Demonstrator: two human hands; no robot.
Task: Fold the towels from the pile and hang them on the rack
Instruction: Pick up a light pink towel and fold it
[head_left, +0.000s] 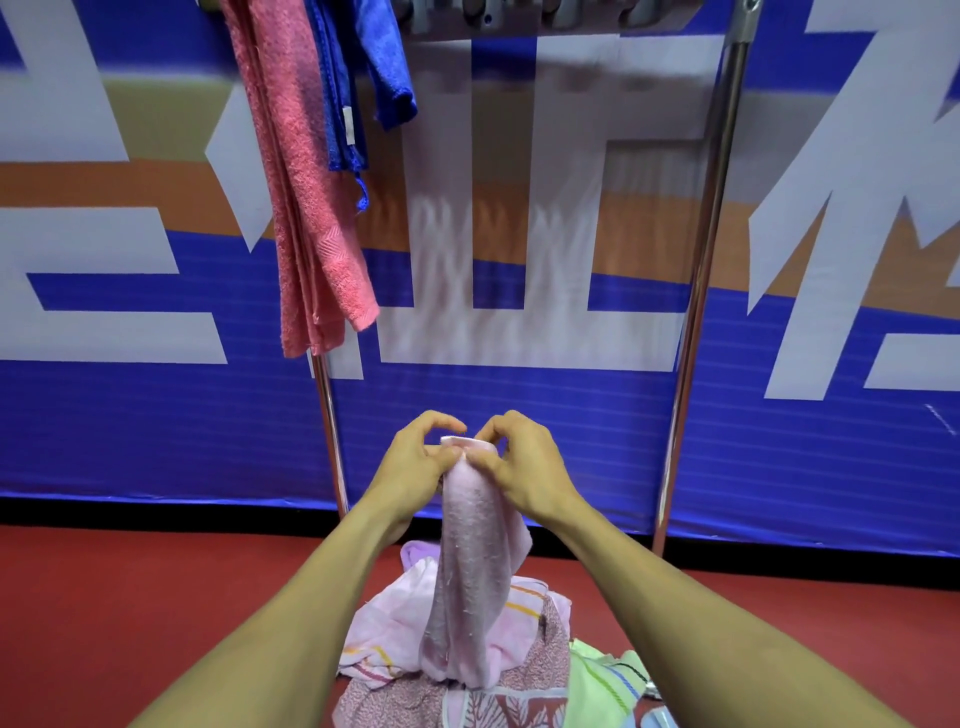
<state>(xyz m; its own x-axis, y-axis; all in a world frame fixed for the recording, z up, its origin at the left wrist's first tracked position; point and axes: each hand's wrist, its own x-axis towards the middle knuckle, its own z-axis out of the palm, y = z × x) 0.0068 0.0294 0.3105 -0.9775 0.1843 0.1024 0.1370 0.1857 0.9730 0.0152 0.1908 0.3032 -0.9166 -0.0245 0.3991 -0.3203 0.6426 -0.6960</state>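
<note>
A pale pink towel (470, 582) hangs lengthwise in front of me, pinched at its top edge by both hands. My left hand (413, 465) grips the top from the left, my right hand (522, 467) from the right, thumbs nearly touching. Its lower end rests on the pile of towels (519, 691) on the floor. The metal rack (696, 291) stands behind, its top bar at the frame's upper edge. A coral pink towel (306, 208) and a blue towel (353, 88) hang over the bar at the left.
The pile holds a striped pink towel (374, 629), a patterned one and a green striped one (602, 686). A blue, white and orange banner (831, 364) forms the wall behind the rack. The floor (130, 597) is red.
</note>
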